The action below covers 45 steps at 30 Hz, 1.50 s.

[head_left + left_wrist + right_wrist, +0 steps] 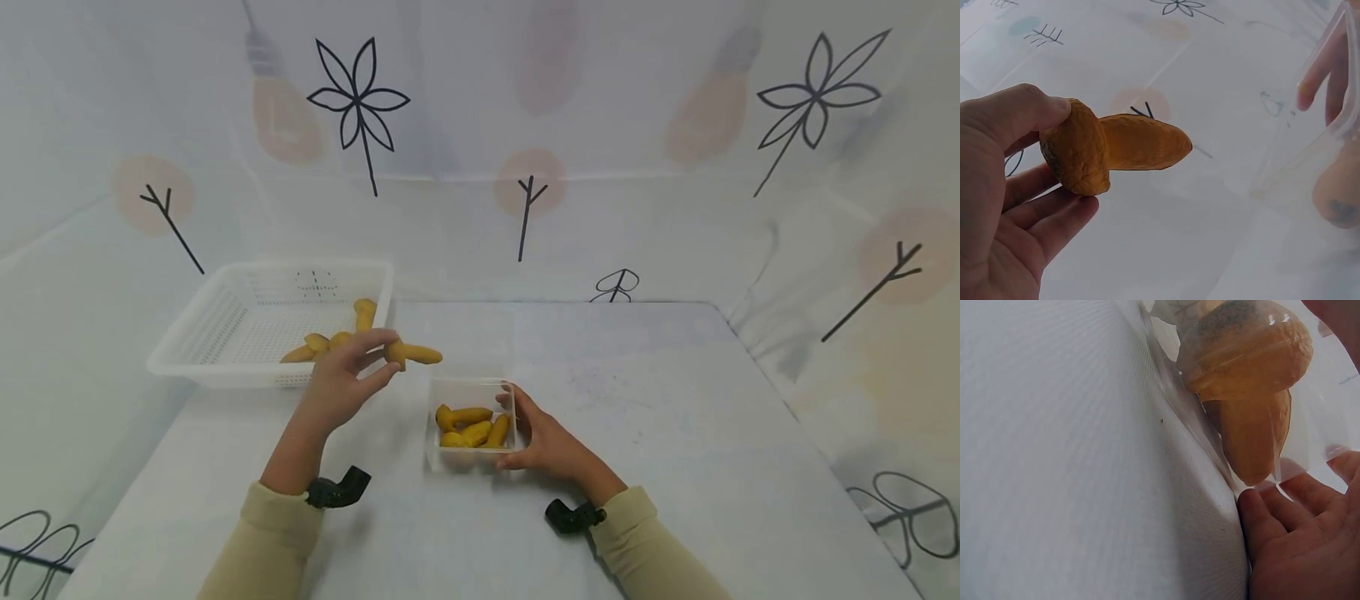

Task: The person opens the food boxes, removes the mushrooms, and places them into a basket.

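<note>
My left hand [347, 379] pinches a yellow-brown mushroom [1075, 150] by its cap, with the stem pointing right. It is held up between the white basket and a clear plastic box [433, 417]. Around the box's right side my right hand [551, 442] grips, thumb at the near corner and fingers at the far one. Several mushrooms [467, 417] lie inside the box. Seen through the clear wall in the right wrist view, one mushroom [1247, 381] has its stem toward my fingertips [1257, 509].
A white perforated basket [225, 354] stands at the back left of the table, with more mushrooms [365, 312] at its right end. The table has a pale cover [660, 400]. Behind it hangs a cloth [450, 125] printed with flowers and twigs.
</note>
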Each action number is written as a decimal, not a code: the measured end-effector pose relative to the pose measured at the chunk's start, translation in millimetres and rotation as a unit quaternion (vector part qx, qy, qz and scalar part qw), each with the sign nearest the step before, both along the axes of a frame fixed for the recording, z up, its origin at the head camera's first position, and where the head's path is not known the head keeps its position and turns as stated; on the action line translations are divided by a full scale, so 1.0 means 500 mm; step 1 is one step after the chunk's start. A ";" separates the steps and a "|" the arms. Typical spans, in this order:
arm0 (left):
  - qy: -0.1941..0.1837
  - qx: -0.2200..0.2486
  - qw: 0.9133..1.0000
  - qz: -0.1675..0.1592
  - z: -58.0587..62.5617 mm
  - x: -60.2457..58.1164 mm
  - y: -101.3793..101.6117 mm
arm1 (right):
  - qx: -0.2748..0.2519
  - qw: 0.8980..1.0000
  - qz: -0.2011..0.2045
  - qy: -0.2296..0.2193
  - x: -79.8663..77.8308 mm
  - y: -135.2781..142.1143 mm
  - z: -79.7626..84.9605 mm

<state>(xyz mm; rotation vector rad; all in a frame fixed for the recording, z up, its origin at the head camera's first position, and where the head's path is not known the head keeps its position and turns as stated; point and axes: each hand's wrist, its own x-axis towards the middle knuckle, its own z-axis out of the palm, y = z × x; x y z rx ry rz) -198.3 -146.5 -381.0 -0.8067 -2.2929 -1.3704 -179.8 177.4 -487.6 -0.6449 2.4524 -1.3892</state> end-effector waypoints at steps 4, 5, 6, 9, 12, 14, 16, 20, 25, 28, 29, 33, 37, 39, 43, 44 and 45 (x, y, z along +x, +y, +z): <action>0.008 0.017 1.000 0.006 0.012 -0.010 -0.015 | -0.002 1.000 0.003 -0.002 -0.002 0.000 0.001; 0.009 0.023 1.000 0.005 0.016 -0.012 -0.019 | -0.002 1.000 0.003 -0.003 -0.001 0.000 0.000; 0.010 0.030 1.000 0.005 0.018 -0.015 -0.023 | -0.003 1.000 0.002 -0.005 -0.002 0.000 0.000; 0.006 0.059 0.998 0.003 0.026 -0.021 -0.036 | -0.011 1.000 0.005 -0.007 -0.001 -0.001 -0.002; -0.007 0.085 0.996 0.011 0.028 -0.023 -0.049 | -0.018 1.000 0.006 -0.016 0.000 -0.003 -0.005; -0.022 0.097 0.995 0.020 0.027 -0.024 -0.057 | -0.023 0.999 0.005 -0.021 0.003 -0.004 -0.006; -0.034 0.101 0.994 0.029 0.024 -0.024 -0.065 | -0.024 0.999 0.002 -0.025 0.005 -0.006 -0.007; -0.034 0.093 0.994 0.041 0.022 -0.028 -0.078 | -0.021 0.999 -0.003 -0.029 0.010 -0.008 -0.007; -0.030 0.068 0.995 0.064 0.017 -0.035 -0.092 | -0.026 0.999 -0.001 -0.022 0.013 -0.009 -0.006; -0.040 0.067 0.993 0.085 0.012 -0.037 -0.103 | -0.030 0.999 0.003 -0.027 0.013 -0.009 -0.006; -0.042 0.066 0.993 0.093 0.010 -0.037 -0.107 | -0.029 0.999 0.004 -0.029 0.013 -0.009 -0.005; -0.047 0.070 0.990 0.114 0.008 -0.043 -0.121 | -0.021 1.000 0.004 -0.023 0.013 -0.007 -0.001; -0.055 0.068 0.987 0.136 0.008 -0.052 -0.134 | -0.025 1.000 0.007 -0.014 0.010 -0.005 0.003; -0.065 0.067 0.985 0.145 0.006 -0.055 -0.140 | -0.025 1.000 0.011 -0.012 0.007 -0.004 0.003; -0.091 0.063 0.981 0.161 0.000 -0.060 -0.149 | -0.022 1.000 0.013 -0.010 0.002 -0.003 0.002; -0.096 0.060 0.980 0.166 -0.002 -0.062 -0.152 | -0.021 1.000 0.012 -0.010 0.002 -0.003 0.003; -0.099 0.055 0.979 0.171 -0.004 -0.064 -0.154 | -0.019 1.000 0.011 -0.010 0.002 -0.003 0.004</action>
